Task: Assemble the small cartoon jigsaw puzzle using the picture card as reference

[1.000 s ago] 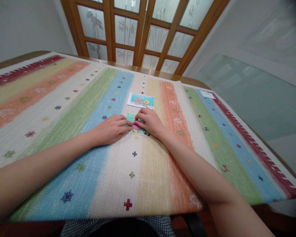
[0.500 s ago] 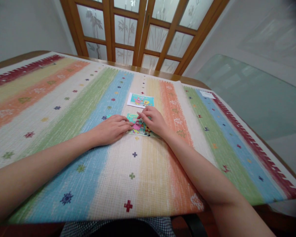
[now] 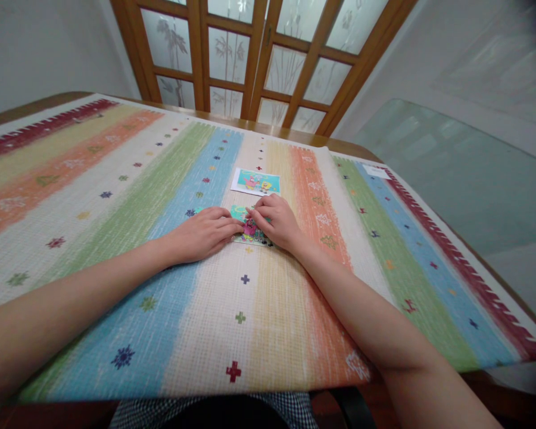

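A small cartoon picture (image 3: 249,232) with a turquoise ground and a pink figure lies flat on the striped tablecloth. My left hand (image 3: 209,232) rests flat at its left side, fingertips on its edge. Over the picture's right half is my right hand (image 3: 277,220), fingers curled and thumb and forefinger close together. Whatever may be between those fingertips is too small to make out. Just beyond my hands lies a similar printed card (image 3: 258,181) with a white border, which neither hand holds. My right hand hides much of the nearer picture.
The striped tablecloth (image 3: 214,333) covers a wooden table. A white slip of paper (image 3: 376,171) lies near the right end. Wooden doors with glass panes (image 3: 228,55) stand behind the table. A chair's dark armrest (image 3: 352,407) shows below the near edge.
My right hand has shifted slightly left and nearer over the picture, covering the yellow figure on it. My left hand has barely moved.
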A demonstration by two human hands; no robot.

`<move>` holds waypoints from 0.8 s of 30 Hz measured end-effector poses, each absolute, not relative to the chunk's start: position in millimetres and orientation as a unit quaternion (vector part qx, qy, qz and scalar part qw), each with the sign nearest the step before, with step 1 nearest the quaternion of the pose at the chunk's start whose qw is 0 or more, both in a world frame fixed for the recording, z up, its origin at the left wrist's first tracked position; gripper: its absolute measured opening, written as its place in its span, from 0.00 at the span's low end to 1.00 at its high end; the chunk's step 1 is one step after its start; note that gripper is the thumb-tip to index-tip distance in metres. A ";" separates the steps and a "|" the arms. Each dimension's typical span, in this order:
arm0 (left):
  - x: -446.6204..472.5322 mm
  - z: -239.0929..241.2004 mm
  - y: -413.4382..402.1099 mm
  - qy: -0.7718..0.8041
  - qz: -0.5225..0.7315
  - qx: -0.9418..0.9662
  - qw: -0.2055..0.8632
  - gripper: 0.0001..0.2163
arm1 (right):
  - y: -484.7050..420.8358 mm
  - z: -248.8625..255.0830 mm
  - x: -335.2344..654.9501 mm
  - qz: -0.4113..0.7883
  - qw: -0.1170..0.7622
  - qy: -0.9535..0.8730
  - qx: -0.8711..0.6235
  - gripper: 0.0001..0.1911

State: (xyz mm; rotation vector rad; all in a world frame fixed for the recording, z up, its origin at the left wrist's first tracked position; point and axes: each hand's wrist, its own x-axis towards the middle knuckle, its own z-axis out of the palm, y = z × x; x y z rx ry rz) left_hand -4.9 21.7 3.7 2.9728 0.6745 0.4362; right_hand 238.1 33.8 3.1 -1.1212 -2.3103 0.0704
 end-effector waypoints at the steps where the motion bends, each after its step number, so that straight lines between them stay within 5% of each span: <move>1: -5.6 3.5 22.2 0.220 0.152 0.962 0.047 0.15 | 33.7 3.1 238.3 0.027 0.285 -0.862 -0.419 0.28; 10: -39.9 18.7 51.8 0.416 0.353 0.836 0.061 0.10 | 32.7 1.7 242.7 0.048 0.314 -0.854 -0.413 0.26; 24: -47.7 18.7 53.4 0.226 0.150 0.947 0.172 0.15 | 30.3 -1.3 241.9 0.084 0.298 -0.853 -0.420 0.28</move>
